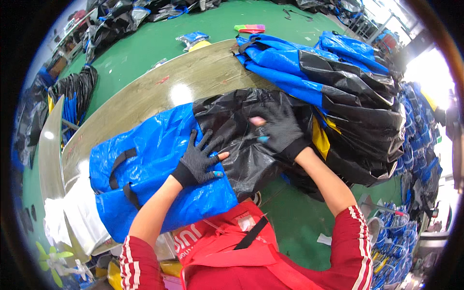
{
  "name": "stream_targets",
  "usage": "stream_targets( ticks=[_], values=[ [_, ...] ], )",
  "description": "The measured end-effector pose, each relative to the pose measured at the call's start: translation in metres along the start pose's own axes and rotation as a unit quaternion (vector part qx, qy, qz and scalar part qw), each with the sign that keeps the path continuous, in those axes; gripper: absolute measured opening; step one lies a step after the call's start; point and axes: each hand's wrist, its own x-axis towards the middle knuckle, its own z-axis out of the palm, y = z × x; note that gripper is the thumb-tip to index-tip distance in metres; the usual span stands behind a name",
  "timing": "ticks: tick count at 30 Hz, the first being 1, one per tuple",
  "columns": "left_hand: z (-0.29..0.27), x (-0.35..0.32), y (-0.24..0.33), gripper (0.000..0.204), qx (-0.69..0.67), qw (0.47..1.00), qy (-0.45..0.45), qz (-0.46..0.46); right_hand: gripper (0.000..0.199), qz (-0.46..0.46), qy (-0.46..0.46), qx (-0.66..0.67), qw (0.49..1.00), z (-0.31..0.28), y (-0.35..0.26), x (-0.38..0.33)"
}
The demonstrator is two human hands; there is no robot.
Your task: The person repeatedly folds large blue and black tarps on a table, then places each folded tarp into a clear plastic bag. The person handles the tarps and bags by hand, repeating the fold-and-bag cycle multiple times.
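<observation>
Left hand [199, 159], in a dark grey dotted knit glove with black cuff: fingers spread, palm down, laid flat on a large bag-like piece of glossy blue and black plastic sheeting [154, 135], near the seam between its two colours. Right hand [280, 128], similarly gloved: laid over the black section, fingers extended; motion blur softens its outline, and whether it pinches any film cannot be told. The sheeting lies across the near part of a long wood-patterned table [198, 72], its blue end toward the left, bearing two black strap handles [118, 166]; its right end is hard to separate from a heaped pile of blue and black plastic sheeting [357, 87] showing yellow patches.

Below the sheeting, a red apron [261, 237] carries large white lettering and a small white patch; the lettering is turned sideways and partly lost in folds, the patch too small to read. Red marks [163, 79] on the tabletop are likewise illegible. Left, white cloth [84, 217] overhangs the table edge. Beyond, on the green floor [125, 53], lies a clear packet with blue contents [193, 37]. Outer stacks are cut off by the dark lens rim; glare washes out the upper right.
</observation>
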Motion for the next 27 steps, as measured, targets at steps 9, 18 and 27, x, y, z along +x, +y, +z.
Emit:
stream_targets(
  ticks=[9,18,27],
  values=[
    [0.009,-0.014,0.001,0.052,0.011,1.0,-0.023,-0.001,0.038,-0.028,0.074,0.117,0.99,-0.056,-0.07,-0.062],
    [-0.008,-0.042,0.007,0.056,-0.076,0.963,-0.187,0.179,0.028,0.0,-0.129,0.155,0.979,-0.092,-0.12,-0.018],
    [-0.066,-0.15,-0.003,0.07,-0.157,0.946,-0.236,0.155,0.058,0.004,-0.324,0.336,0.884,-0.005,-0.056,0.13]
  ],
)
